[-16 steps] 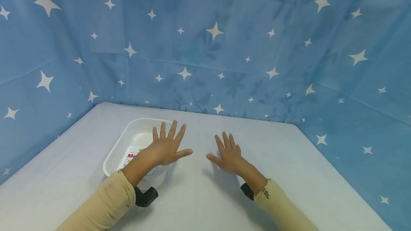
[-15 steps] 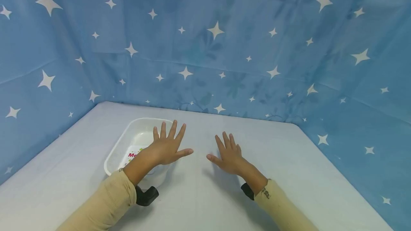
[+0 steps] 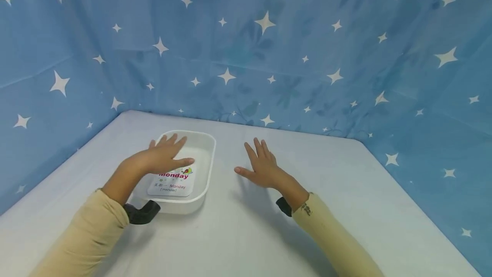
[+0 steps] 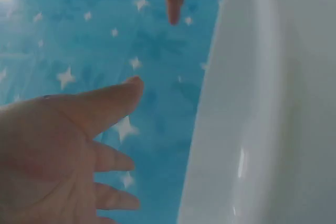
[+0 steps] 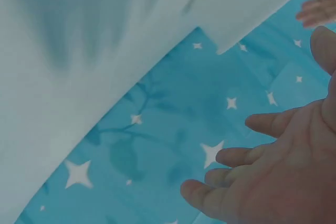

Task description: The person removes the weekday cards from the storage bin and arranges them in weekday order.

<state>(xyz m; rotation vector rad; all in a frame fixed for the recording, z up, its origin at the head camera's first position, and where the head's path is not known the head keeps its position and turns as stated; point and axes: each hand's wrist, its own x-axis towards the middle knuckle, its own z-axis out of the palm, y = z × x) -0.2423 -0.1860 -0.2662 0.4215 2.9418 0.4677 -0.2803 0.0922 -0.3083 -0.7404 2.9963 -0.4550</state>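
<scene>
My left hand (image 3: 163,158) hovers above a white plastic tub (image 3: 212,157), its fingers spread and holding nothing. Inside the tub lies a white card (image 3: 171,185) printed with "Monday" in red, a small picture and smaller lettering; the hand covers its upper part. To the right, over the tabletop, my right hand (image 3: 263,168) is held up with fingers straight and thumb out, touching nothing. In the left wrist view the tub's pale wall (image 4: 231,103) rises beside the left thumb and fingers.
A white cloth covers the table (image 3: 238,234). Blue curtains (image 3: 246,50) with white stars stand behind it and along both sides. Each wrist wears a black strap mount, such as the left wrist mount (image 3: 144,213).
My left hand has moved left, uncovering more of the tub and the card. The right hand has shifted slightly left and up in view. The head view has tilted a little downward.
</scene>
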